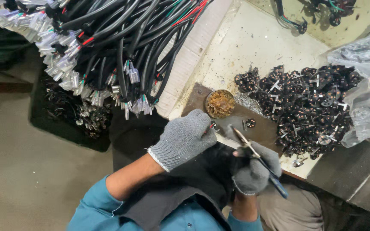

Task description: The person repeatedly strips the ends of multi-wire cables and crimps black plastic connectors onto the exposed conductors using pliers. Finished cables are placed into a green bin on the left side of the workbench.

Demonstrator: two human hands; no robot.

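Observation:
My left hand point(184, 137), in a grey knit glove, is closed around a small dark part with red wire ends showing at its fingertips. My right hand point(255, 169), also gloved, grips blue-handled tweezers point(253, 152) whose metal tips point toward the left hand's fingertips. Both hands hover at the near edge of a worn workbench point(253, 47), just below a small round tin of brass-coloured wool point(220, 104).
A large bundle of black cables with clear plastic connectors point(108, 47) hangs at the upper left. A heap of small black round parts point(305, 107) lies on the bench to the right, beside a clear plastic bag point(367, 85). A black bin of parts point(71, 113) sits below left.

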